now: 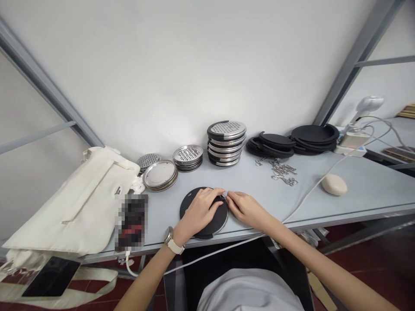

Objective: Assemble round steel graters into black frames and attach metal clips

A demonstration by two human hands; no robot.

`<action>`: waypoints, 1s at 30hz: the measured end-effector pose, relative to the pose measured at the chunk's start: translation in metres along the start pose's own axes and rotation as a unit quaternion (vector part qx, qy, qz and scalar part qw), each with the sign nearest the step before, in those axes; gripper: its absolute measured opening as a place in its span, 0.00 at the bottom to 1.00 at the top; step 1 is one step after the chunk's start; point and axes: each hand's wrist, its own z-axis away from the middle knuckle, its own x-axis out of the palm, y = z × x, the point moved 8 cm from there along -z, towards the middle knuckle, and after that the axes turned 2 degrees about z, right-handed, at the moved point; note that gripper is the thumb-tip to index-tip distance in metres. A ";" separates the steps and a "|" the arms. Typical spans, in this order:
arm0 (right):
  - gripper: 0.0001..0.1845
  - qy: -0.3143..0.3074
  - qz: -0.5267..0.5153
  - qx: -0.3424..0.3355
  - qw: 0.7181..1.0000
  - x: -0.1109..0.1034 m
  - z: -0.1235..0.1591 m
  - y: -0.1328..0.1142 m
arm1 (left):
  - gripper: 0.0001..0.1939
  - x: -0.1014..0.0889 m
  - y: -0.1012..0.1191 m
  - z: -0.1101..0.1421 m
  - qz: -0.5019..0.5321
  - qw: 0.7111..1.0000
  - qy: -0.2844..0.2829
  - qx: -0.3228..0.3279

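Observation:
A round black disc (188, 199) with a thin silvery rim lies flat near the table's front edge. My left hand (201, 211) rests across it, thumb and forefinger curled round its right side and holding it. Between the fingertips of both hands is a small metal clasp (223, 197), partly hidden. My right hand (244, 208) pinches this clasp at the disc's right edge. Loose metal clasps (284, 172) of a similar look lie in a heap behind and to the right.
Behind the hands stand a tall stack of grater discs in black rims (227, 147), grater plates (188, 156), plain metal discs (160, 175) and black round covers (314, 138). A white bag (87, 203) and phone (131, 222) lie left. A white cable (306, 196) crosses right, near a cream oval object (334, 185).

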 end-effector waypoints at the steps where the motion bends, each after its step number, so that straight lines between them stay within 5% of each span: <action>1: 0.14 0.000 0.002 0.001 1.000 0.000 0.000 0.000 | 0.13 0.000 0.000 0.000 0.000 1.000 0.000 0.000; 30: 0.15 -0.006 0.023 -0.029 0.999 0.002 0.001 -0.001 | 0.14 -0.001 0.002 0.000 -0.007 1.000 -0.004 0.008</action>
